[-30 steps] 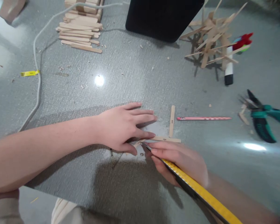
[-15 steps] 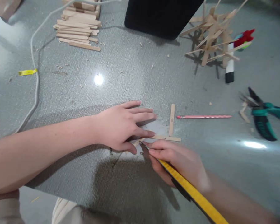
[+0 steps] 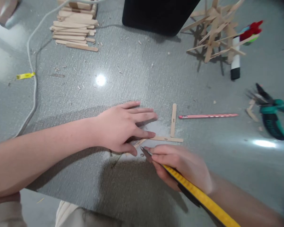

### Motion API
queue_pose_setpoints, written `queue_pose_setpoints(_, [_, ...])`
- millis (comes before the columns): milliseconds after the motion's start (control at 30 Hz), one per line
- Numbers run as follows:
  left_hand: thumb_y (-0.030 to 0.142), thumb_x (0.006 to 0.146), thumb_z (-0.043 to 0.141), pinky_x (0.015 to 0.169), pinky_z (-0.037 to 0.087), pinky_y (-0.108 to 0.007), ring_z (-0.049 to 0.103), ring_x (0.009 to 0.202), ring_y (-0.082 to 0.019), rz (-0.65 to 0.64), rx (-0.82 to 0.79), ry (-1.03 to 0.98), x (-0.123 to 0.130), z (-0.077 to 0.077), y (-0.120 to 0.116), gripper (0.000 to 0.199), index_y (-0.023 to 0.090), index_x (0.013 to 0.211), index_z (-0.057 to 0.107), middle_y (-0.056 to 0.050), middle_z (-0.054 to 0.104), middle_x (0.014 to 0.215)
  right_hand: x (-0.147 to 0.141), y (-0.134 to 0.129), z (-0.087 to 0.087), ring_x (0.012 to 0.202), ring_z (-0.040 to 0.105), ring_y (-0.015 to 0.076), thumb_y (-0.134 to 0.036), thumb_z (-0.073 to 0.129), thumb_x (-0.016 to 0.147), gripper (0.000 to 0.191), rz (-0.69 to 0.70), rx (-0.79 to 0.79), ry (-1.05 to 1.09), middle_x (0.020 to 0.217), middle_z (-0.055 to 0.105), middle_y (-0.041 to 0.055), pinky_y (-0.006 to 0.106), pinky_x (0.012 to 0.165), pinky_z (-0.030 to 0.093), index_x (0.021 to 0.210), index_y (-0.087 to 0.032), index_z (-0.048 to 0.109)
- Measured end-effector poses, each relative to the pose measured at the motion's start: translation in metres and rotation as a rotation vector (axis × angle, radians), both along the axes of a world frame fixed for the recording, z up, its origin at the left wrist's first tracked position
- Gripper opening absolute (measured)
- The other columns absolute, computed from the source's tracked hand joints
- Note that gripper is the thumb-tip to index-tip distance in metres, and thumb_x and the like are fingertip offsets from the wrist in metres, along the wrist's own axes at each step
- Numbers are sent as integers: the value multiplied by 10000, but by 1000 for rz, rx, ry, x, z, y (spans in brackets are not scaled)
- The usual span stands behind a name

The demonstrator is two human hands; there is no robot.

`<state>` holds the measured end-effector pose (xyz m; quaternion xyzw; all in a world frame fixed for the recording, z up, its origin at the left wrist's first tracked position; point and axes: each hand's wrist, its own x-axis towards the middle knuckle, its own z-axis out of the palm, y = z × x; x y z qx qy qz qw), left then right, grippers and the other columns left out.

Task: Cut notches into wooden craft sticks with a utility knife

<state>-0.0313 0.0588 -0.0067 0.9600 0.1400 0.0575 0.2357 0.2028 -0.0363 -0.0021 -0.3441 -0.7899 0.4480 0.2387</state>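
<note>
My left hand [image 3: 123,127] lies flat with its fingers spread. Its index finger and thumb rest on craft sticks over a pale patch [image 3: 161,127] of the table. One craft stick [image 3: 169,139] runs out to the right from under the index fingertip; a slanted stick [image 3: 140,143] shows between finger and thumb. My right hand [image 3: 180,160] is closed around a yellow utility knife [image 3: 198,197]. The blade tip [image 3: 142,148] points up-left, just beside the slanted stick; whether it touches the table I cannot tell. Another craft stick [image 3: 173,119], with a small dark slot, lies upright in view above the first.
Beyond my hands lie a pink pencil [image 3: 208,116] and green-handled pliers [image 3: 272,110]. A stick structure [image 3: 215,34] stands at the back right by a white marker [image 3: 235,63]. A black box [image 3: 158,15], piled craft sticks [image 3: 73,31] and a white cable [image 3: 35,91] are farther back.
The knife's tip has drawn slightly down and away from the slanted stick, with my right hand moving a little right and down. My left hand stays spread on the sticks.
</note>
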Motion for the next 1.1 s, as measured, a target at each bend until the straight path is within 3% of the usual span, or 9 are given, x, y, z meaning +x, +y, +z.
queue_pose_setpoints(100, [602,876,609,1213,234,-542,366,1457,-315,-4,12,-5,0,-1,0,582,283,1362,587,-128,397,1556,1,1,-4,614,646,127,-42,515,902,297,-25,153,16,645,628,-70,266,702,566,1110,-253,532])
queue_pose_setpoints(233, [594,867,627,1212,240,-537,381,1447,-318,-2,12,-19,2,0,0,584,269,1352,599,-139,418,1541,3,3,-8,820,727,157,-54,591,851,265,-66,264,-56,814,716,-12,255,710,582,1026,-245,540])
queue_pose_setpoints(433, [581,836,674,1205,266,-536,406,1429,-334,7,4,-46,3,0,0,591,256,1327,625,-138,450,1520,1,1,-8,893,744,166,-51,593,847,273,-104,279,-69,929,735,16,257,730,592,1035,-241,536])
queue_pose_setpoints(667, [586,840,665,1207,253,-540,389,1439,-333,5,-5,-36,2,-1,0,595,262,1337,615,-140,433,1531,5,-1,-8,862,741,189,-73,565,868,272,-78,184,-81,901,740,-4,319,700,586,1031,-287,524])
queue_pose_setpoints(800, [573,839,670,1203,262,-535,393,1436,-334,6,-6,-32,2,1,-1,587,257,1331,620,-141,437,1529,6,0,-6,768,714,158,-79,553,893,226,-46,135,-97,813,704,-35,292,669,553,976,-286,519])
queue_pose_setpoints(900, [562,839,673,1213,245,-525,388,1442,-325,13,-10,-26,2,2,-1,580,261,1333,619,-134,436,1533,3,1,-2,701,686,148,-96,554,899,185,-54,143,-118,826,692,-30,278,613,523,936,-273,514])
queue_pose_setpoints(1100, [548,823,705,1227,200,-543,349,1468,-318,35,-58,9,4,2,0,582,285,1335,616,-113,409,1558,2,-5,-3,740,692,171,-89,569,876,220,-67,190,-143,815,689,-16,288,598,521,940,-283,487])
